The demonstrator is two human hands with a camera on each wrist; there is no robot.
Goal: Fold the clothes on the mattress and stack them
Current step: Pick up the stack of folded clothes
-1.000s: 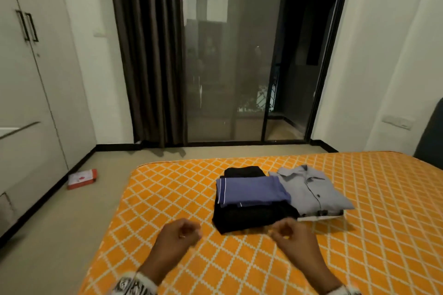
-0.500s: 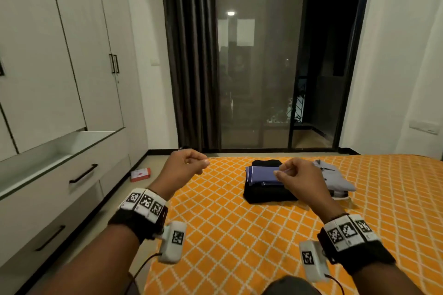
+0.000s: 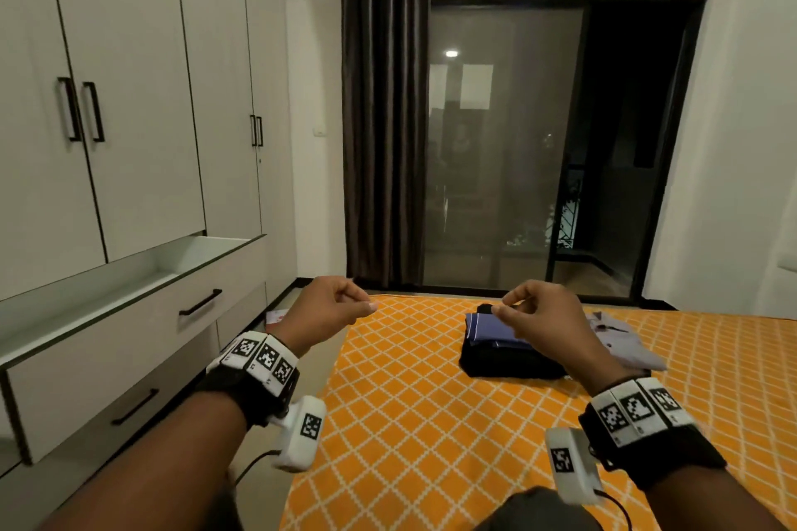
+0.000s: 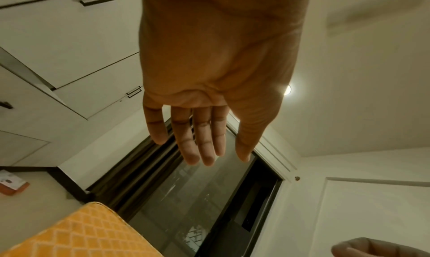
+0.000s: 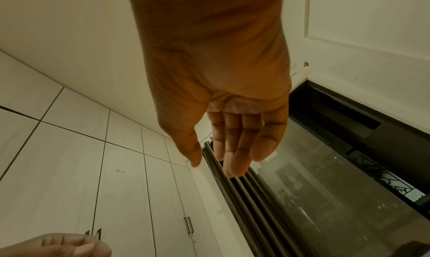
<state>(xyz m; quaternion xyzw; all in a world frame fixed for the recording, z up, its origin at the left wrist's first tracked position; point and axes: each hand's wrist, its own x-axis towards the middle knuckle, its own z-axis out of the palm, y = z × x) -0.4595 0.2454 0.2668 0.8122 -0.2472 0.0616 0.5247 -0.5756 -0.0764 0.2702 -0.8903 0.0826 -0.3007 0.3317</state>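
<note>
Both hands, left hand (image 3: pixel 330 308) and right hand (image 3: pixel 541 315), hover loosely curled and empty; folded stack (image 3: pixel 509 343) looks done, only the grey shirt (image 3: pixel 621 343) to add.

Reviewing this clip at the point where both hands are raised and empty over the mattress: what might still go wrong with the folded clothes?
1. The grey shirt lies beside the dark pile, not on it, so stacking may end incomplete.
2. The blue garment on top looks narrower than the black fold under it; adding the shirt could tip or skew things.
3. The left hand and right hand hold nothing; lowering them carelessly could disturb the folds.
</note>
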